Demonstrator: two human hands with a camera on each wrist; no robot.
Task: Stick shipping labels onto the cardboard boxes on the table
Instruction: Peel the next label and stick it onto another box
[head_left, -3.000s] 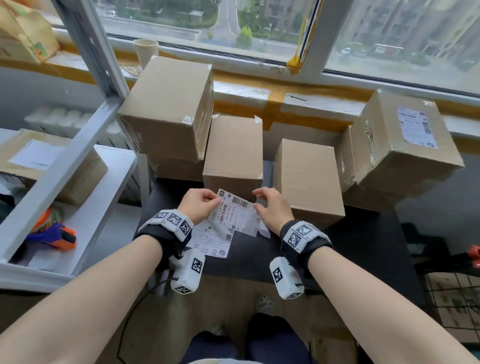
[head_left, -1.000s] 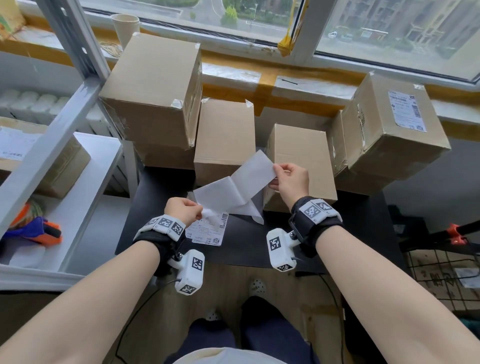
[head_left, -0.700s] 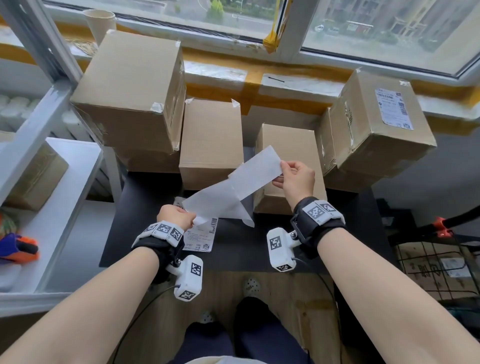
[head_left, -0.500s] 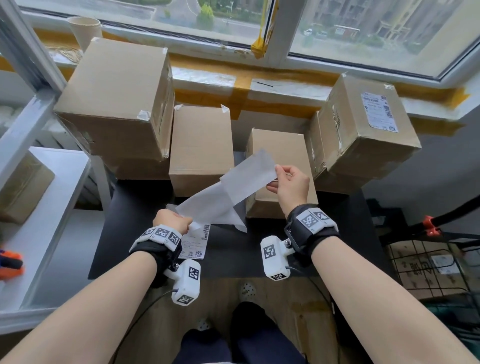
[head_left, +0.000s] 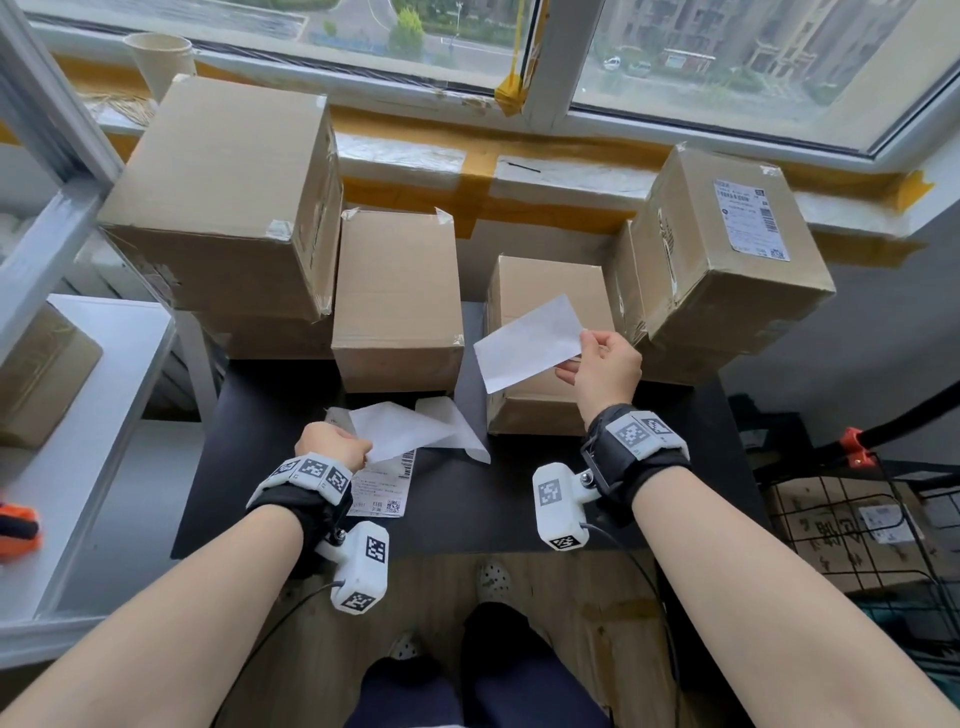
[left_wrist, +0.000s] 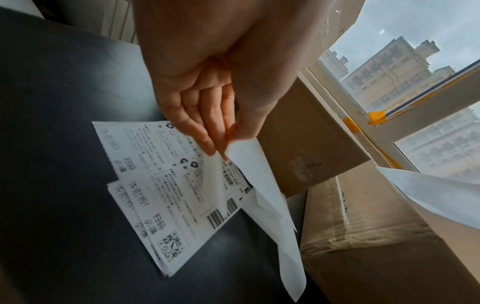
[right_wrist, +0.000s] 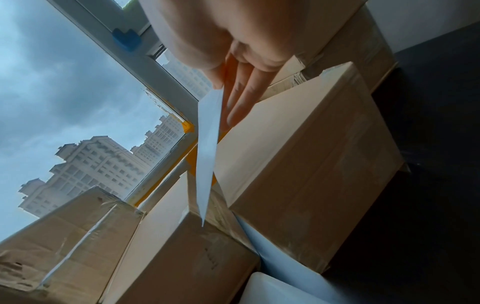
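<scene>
A black table (head_left: 260, 499) bore plain cardboard boxes (head_left: 397, 299) along its far edge, a small stack of printed labels (head_left: 382, 488) and loose backing paper (head_left: 452, 431) near the front.

Both forearms are bare. Each wrist wears a broad black fabric wrist strap (head_left: 631, 467) topped by a white plate printed with black square fiducial markers (head_left: 640, 432). A white boxy camera module (head_left: 557, 503) hangs under each strap on a small metal bracket, also marked, trailing a thin black cable (head_left: 631, 558). Dark navy trousers (head_left: 483, 686) and white perforated clogs (head_left: 493, 581) show below.
</scene>
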